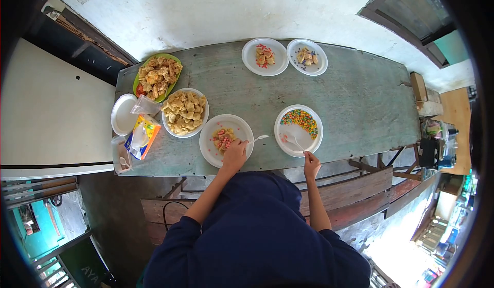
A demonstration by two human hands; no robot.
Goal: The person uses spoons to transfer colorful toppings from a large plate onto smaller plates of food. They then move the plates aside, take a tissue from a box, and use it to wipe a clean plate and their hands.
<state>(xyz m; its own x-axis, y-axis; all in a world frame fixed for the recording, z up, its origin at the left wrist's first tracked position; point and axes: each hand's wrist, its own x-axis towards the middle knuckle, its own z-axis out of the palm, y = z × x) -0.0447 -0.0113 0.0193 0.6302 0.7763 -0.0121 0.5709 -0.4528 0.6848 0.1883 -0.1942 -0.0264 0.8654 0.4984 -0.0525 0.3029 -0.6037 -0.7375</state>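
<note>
Over the near rim of a white plate (207, 157) is my left hand (235, 153), its fingers closed beside a small heap of snack pieces and pink bits (223, 139). A white plastic utensil (261, 137) sticks out to the right from those fingers. My right hand (311, 165) pinches the handle of a white plastic fork (297, 143) at the near rim of another white plate (319, 140). The fork's head rests in that plate near a few pink bits. Small yellow, green and orange candies (304, 121) cover the plate's far side.
Two plates with small portions (248, 68) (307, 42) stand at the table's far side. To the left are a plate of chips (184, 112), a green dish of fried food (159, 76), an empty plate (123, 114), a colourful packet (144, 136) and a utensil container (121, 157).
</note>
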